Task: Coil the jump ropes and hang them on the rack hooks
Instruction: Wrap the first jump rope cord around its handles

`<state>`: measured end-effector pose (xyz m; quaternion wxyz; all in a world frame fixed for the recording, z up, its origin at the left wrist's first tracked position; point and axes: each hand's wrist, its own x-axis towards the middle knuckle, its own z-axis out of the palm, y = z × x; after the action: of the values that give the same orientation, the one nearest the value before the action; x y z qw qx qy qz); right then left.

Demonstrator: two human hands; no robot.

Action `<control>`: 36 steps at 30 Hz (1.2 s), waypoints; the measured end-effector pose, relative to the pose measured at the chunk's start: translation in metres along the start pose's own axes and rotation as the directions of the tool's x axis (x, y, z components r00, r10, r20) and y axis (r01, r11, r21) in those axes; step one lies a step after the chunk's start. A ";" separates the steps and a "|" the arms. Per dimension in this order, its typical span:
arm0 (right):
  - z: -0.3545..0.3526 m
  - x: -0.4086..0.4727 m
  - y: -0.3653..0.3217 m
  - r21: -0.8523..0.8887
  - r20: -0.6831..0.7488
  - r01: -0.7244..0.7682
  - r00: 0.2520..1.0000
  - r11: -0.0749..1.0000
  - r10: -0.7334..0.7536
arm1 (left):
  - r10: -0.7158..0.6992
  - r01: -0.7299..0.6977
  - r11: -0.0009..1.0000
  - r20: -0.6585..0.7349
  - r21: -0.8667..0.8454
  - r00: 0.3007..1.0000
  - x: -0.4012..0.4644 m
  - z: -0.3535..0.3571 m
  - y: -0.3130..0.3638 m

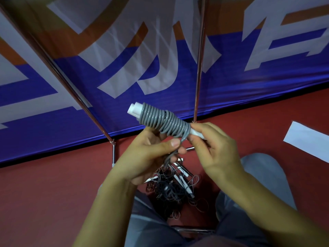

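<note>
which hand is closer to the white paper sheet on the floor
Right. The right hand, gripping the rope-wrapped handles, sits on the paper's side; the left hand is farther, beyond the right hand.

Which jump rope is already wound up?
The grey jump rope held in both hands, coiled tightly around its white handles. The dark ropes on the red floor lie in a loose tangle.

At twelve o'clock you see a blue-and-orange fabric banner (231, 82) with white lettering; centre, grey plastic rope coils (165, 122) wrap white handles (136, 109); below, dark red floor (44, 193).
</note>
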<state>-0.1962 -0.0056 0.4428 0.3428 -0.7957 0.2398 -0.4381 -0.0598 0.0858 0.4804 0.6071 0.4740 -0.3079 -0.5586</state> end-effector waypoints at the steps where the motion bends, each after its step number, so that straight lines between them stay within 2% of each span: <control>1: 0.000 0.000 0.000 0.023 -0.004 -0.024 1.000 0.999 0.024 | -0.037 0.037 0.999 0.013 -0.023 0.999 0.000 -0.004 0.000; 4: -0.002 0.001 0.000 0.071 -0.012 -0.084 0.996 0.994 0.085 | -0.170 0.171 0.981 0.016 -0.091 0.985 0.002 -0.009 -0.003; 6: -0.002 0.001 0.001 0.085 -0.008 -0.104 0.994 0.991 0.105 | -0.227 0.228 0.972 0.025 -0.058 0.974 0.002 -0.008 -0.008; 11: -0.005 0.002 -0.001 0.123 0.002 -0.188 0.982 0.974 0.189 | -0.180 0.169 0.980 0.102 0.109 0.978 -0.005 -0.004 -0.004; 14: -0.005 0.006 0.000 0.203 0.010 -0.244 0.969 0.948 0.247 | -0.148 0.135 0.971 0.056 0.199 0.987 -0.004 -0.004 0.002; 16: -0.002 0.008 0.000 0.287 0.021 -0.283 0.957 0.915 0.289 | -0.123 0.126 0.957 -0.027 0.261 0.992 -0.002 0.000 0.003; 18: 0.001 0.008 -0.001 0.372 0.032 -0.301 0.950 0.878 0.312 | -0.038 0.108 0.901 -0.171 0.421 0.985 0.001 0.005 -0.001; 20: 0.003 0.009 -0.001 0.413 0.031 -0.311 0.944 0.856 0.328 | 0.167 0.091 0.722 -0.300 0.686 0.939 0.006 0.006 -0.011; 21: 0.004 0.009 -0.001 0.429 0.030 -0.320 0.940 0.845 0.341 | 0.277 0.078 0.635 -0.320 0.769 0.906 0.007 0.006 -0.017; 23: 0.004 0.011 0.000 0.455 0.036 -0.344 0.929 0.822 0.369 | 0.427 0.006 0.578 -0.308 0.816 0.850 0.009 0.006 -0.025; 25: 0.005 0.014 0.000 0.464 0.042 -0.362 0.921 0.808 0.388 | 0.489 -0.077 0.622 -0.310 0.779 0.816 0.009 0.008 -0.027; 26: 0.004 0.015 -0.001 0.466 0.041 -0.368 0.917 0.805 0.396 | 0.472 -0.111 0.692 -0.330 0.714 0.817 0.009 0.010 -0.027; 29: 0.004 0.019 -0.002 0.477 0.035 -0.372 0.913 0.796 0.405 | 0.338 -0.164 0.877 -0.338 0.451 0.879 0.008 0.015 -0.022; 32: 0.007 0.023 -0.004 0.513 0.057 -0.391 0.904 0.764 0.424 | 0.262 -0.182 0.938 -0.261 0.295 0.929 0.008 0.013 -0.017; 36: 0.009 0.024 -0.006 0.537 0.083 -0.413 0.894 0.736 0.441 | 0.233 -0.203 0.970 -0.277 0.134 0.932 0.010 0.012 -0.007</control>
<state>-0.1762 -0.0156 0.4568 0.6382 -0.5784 0.2905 -0.4168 -0.0718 0.0738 0.4772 0.6788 0.5443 -0.2944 -0.3954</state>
